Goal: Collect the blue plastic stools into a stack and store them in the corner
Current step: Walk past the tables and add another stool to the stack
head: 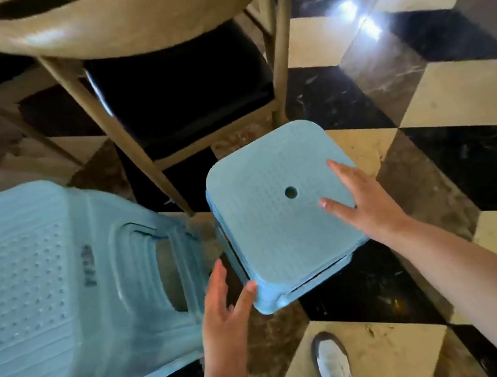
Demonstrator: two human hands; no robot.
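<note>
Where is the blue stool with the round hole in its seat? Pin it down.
Head view, centre-right: the blue stool stands between both open hands, in front of the wooden chair, right of the tipped blue stool stack.

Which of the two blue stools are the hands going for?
The smaller-looking blue stool with the round hole, right of centre: the right hand lies on its seat, the left hand at its corner. The tilted stool at left is untouched.

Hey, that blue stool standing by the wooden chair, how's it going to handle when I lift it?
The blue stool is probably light and stiff: moulded plastic with hollow sides. Its dimpled seat should give the right hand and left hand some grip. On the glossy tiled floor it may slide if pushed.
</note>
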